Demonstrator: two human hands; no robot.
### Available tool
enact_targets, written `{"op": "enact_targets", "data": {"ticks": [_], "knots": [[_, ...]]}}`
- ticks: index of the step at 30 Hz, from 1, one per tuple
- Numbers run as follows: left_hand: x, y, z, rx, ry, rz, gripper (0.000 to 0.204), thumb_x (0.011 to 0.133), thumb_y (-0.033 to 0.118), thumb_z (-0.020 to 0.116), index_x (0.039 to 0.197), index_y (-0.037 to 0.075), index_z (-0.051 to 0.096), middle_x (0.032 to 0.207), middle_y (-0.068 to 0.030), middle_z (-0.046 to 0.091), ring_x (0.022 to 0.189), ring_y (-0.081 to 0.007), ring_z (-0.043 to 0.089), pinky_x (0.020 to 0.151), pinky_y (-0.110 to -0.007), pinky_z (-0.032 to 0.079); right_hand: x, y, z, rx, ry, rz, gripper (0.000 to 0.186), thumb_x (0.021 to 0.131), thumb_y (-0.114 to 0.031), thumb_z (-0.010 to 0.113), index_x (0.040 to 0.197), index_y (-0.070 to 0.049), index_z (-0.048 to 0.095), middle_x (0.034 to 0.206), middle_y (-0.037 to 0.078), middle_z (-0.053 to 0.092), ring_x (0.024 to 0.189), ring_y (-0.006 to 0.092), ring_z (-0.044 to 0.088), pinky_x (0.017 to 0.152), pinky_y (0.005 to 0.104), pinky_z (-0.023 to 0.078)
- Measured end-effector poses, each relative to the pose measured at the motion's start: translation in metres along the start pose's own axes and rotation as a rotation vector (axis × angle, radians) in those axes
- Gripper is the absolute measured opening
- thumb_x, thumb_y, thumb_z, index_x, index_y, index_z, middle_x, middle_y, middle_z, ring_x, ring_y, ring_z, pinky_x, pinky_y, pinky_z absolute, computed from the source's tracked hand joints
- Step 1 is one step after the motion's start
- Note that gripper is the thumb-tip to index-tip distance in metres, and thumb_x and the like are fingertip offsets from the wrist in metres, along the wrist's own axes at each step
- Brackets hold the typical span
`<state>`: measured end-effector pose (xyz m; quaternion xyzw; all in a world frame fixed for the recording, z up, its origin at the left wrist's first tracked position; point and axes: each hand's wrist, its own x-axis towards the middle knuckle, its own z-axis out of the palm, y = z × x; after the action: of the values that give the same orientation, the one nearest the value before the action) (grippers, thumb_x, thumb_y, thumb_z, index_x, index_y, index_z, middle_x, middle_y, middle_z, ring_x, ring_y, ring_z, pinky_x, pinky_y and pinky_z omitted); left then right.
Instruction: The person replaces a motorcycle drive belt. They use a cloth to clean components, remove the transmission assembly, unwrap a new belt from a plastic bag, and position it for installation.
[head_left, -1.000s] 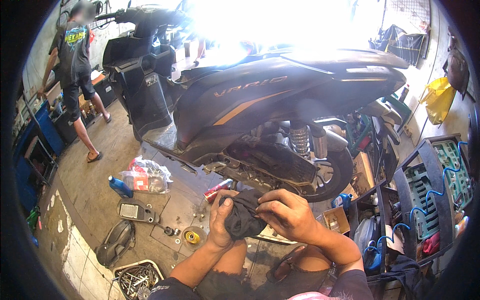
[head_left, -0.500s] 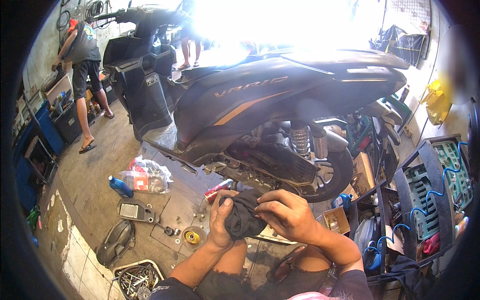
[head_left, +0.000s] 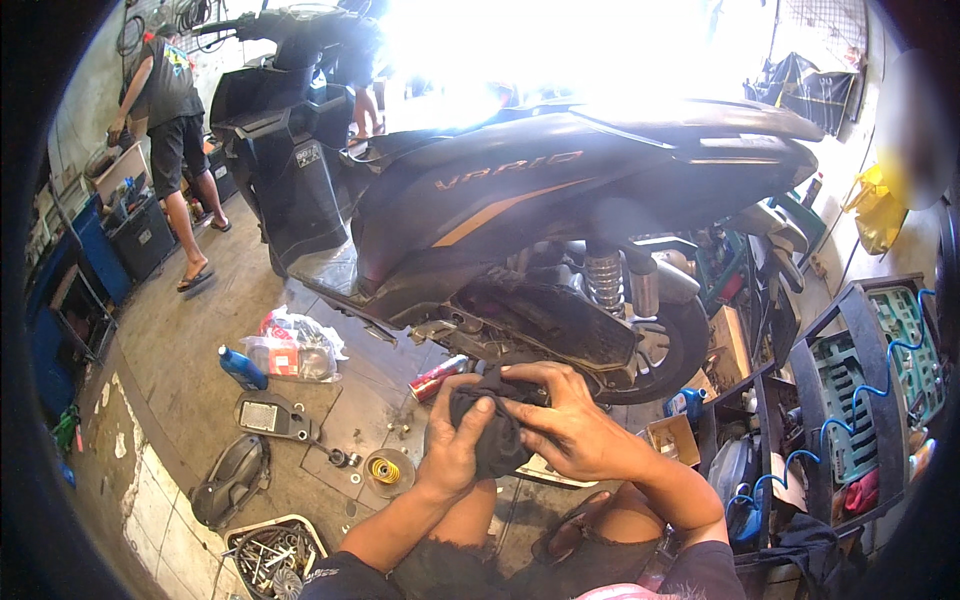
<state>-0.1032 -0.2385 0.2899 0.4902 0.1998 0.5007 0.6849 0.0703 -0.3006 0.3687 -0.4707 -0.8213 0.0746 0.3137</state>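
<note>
A bunched black cloth [head_left: 500, 448] is between my two hands, above my knees. My left hand [head_left: 452, 440] wraps round its left side, thumb lying across the front. From the right, my right hand [head_left: 572, 425] pinches the cloth with thumb and fingers. Whether anything is wrapped inside is hidden. Beyond my hands stands a dark scooter [head_left: 400, 245], its engine side and rear wheel facing me. A red can [head_left: 437, 380] lies on the floor just past my left hand.
To the left are a yellow spring [head_left: 384, 470] in a round dish, a blue bottle [head_left: 242, 368], a black cover [head_left: 232, 482] and a tray of tools [head_left: 316, 540]. A black tool rack [head_left: 812, 385] stands at right. Another person [head_left: 175, 110] bends at far left.
My right hand has moved left and in against the cloth, its fingers now pressing over it. The cloth is bunched differently. The other person has shifted slightly right.
</note>
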Motion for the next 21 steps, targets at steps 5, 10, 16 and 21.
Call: {"op": "enact_targets", "data": {"ticks": [5,10,16,21], "knots": [[0.005,0.002,0.005,-0.276,0.035,-0.126,0.032,0.103,0.032,0.056,0.122,0.006,0.053,0.108,-0.0077,0.061,0.095,-0.0149,0.064,0.081,-0.030,0.056,0.002,0.003,0.007,0.020,0.065,-0.054,0.031,0.084,-0.017,0.077,0.112,-0.007,0.072,0.131,0.014,0.056,0.123,0.0361,0.050,0.105,0.0512,0.037],[0.011,-0.010,0.003,-0.441,0.078,-0.217,0.042,0.102,0.041,0.050,0.123,0.005,0.055,0.111,-0.0124,0.064,0.098,-0.0232,0.068,0.086,-0.036,0.058,0.004,0.011,0.031,-0.069,0.230,-0.093,0.024,0.078,-0.019,0.083,0.097,-0.008,0.074,0.117,0.007,0.061,0.116,0.0307,0.054,0.101,0.0480,0.039],[0.018,-0.011,-0.002,-0.931,-0.179,-0.315,0.064,0.103,0.058,0.037,0.128,0.003,0.058,0.119,-0.0156,0.066,0.108,-0.0298,0.067,0.097,-0.043,0.055,0.000,0.005,0.034,0.025,0.384,-0.265,0.029,0.078,-0.026,0.085,0.101,-0.012,0.074,0.121,0.004,0.061,0.117,0.0258,0.056,0.106,0.0484,0.040],[0.004,-0.008,0.004,-1.048,-0.222,-0.225,0.070,0.104,0.060,0.033,0.145,0.004,0.045,0.138,-0.0193,0.056,0.127,-0.0319,0.057,0.110,-0.045,0.047,0.006,-0.007,0.025,-0.174,0.117,-0.227,0.037,0.079,-0.030,0.081,0.112,-0.013,0.075,0.130,0.001,0.063,0.120,0.0262,0.057,0.112,0.0502,0.034]]}}
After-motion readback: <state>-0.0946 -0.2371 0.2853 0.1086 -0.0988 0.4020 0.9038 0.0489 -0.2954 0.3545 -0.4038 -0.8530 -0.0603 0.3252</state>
